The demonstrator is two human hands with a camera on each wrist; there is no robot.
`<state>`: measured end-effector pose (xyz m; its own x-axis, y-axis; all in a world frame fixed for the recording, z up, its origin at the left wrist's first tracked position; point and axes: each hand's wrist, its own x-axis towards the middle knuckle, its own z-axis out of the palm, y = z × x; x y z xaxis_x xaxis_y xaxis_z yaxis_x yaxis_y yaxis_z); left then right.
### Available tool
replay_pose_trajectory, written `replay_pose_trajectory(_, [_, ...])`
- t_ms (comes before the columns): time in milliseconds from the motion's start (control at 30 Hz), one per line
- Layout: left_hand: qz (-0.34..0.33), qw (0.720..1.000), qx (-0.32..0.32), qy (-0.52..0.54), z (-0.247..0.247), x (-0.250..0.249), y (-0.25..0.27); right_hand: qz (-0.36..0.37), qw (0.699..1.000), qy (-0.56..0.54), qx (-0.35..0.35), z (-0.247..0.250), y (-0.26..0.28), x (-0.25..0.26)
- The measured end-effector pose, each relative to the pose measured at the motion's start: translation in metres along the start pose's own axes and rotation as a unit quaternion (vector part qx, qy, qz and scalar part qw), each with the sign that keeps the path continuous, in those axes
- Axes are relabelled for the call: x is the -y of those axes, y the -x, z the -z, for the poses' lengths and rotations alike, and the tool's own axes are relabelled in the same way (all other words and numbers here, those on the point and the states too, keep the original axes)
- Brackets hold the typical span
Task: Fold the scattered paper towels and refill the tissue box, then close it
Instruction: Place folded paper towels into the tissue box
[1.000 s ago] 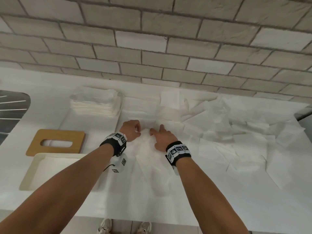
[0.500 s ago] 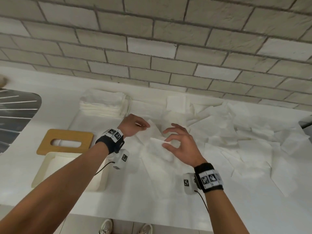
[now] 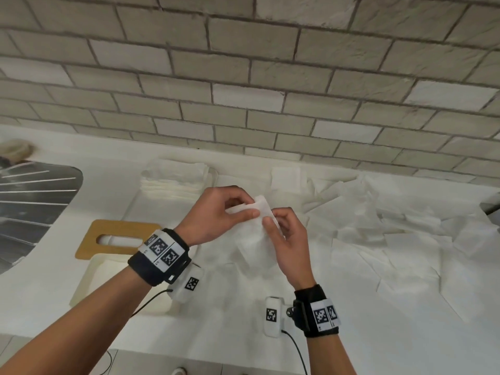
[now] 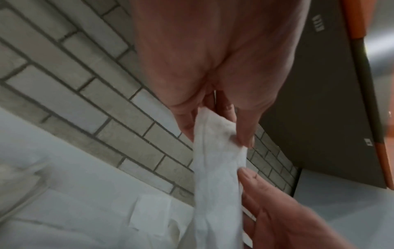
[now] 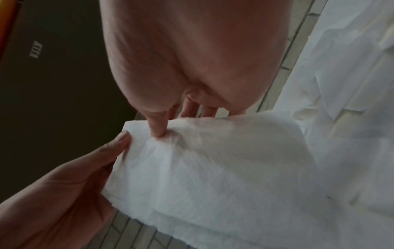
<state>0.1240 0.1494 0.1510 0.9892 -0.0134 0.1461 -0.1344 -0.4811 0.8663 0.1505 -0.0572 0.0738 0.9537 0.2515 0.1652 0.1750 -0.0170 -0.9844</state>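
Where both hands pressed it flat a second ago, one paper towel (image 3: 255,228) is now lifted off the surface — left hand (image 3: 216,215) and right hand (image 3: 288,239) each pinching its top edge; folding underway, tissue box (image 3: 89,282) still unfilled.

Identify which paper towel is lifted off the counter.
The towel pinched between the left hand and right hand; the loose towels and folded stack lie on the counter.

Brick wall (image 3: 243,77), steel drainboard (image 3: 32,201)
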Motion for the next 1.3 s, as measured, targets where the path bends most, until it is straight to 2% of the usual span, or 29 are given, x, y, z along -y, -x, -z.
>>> replay_pose_trajectory(133, [0.011,0.999,-0.04,0.011,0.018,-0.007,0.019,0.06,0.995,0.079,0.0,-0.019,0.005,0.011])
replay_pose_trajectory(233, [0.015,0.998,-0.054,0.031,0.039,-0.009,0.039,0.098,0.989,0.08,0.083,-0.033,0.003,0.02])
replay_pose_trajectory(300, [0.029,0.994,-0.09,0.053,0.058,-0.007,0.055,0.068,0.986,0.072,0.132,-0.047,0.006,0.026])
replay_pose_trajectory(400, [0.041,0.98,-0.182,0.067,0.094,0.005,0.085,-0.017,0.983,0.03,0.179,-0.074,0.018,0.034])
replay_pose_trajectory(533, [0.084,0.952,-0.283,0.078,0.138,0.037,0.134,-0.08,0.983,-0.008,0.165,-0.117,0.047,0.037])
replay_pose_trajectory(633, [0.127,0.938,-0.317,0.051,0.161,0.077,0.17,-0.142,0.982,-0.057,0.115,-0.155,0.071,0.029])
replay_pose_trajectory(700, [0.152,0.935,-0.32,0.009,0.169,0.104,0.191,-0.154,0.985,-0.028,0.076,-0.179,0.083,0.016])
replay_pose_trajectory(833, [0.189,0.932,-0.292,-0.1,0.166,0.151,0.219,-0.12,0.978,0.172,0.012,-0.217,0.102,-0.012])
replay_pose_trajectory(900, [0.206,0.933,-0.242,-0.168,0.158,0.172,0.226,-0.079,0.953,0.291,0.012,-0.229,0.107,-0.028])
replay_pose_trajectory(1000, [0.195,0.924,-0.156,-0.29,0.145,0.187,0.227,-0.02,0.894,0.445,0.04,-0.241,0.109,-0.043])
replay_pose_trajectory(1067, [0.163,0.917,-0.126,-0.34,0.138,0.19,0.225,-0.001,0.9,0.434,0.033,-0.238,0.108,-0.045])
replay_pose_trajectory(1167, [0.127,0.918,-0.177,-0.331,0.132,0.18,0.22,-0.003,0.932,0.361,-0.026,-0.207,0.097,-0.045])
replay_pose_trajectory(1233, [0.105,0.931,-0.196,-0.289,0.125,0.166,0.217,-0.011,0.928,0.369,-0.058,-0.17,0.083,-0.051])
replay_pose_trajectory(1300, [0.083,0.945,-0.18,-0.26,0.112,0.15,0.21,-0.043,0.925,0.363,-0.102,-0.127,0.061,-0.065])
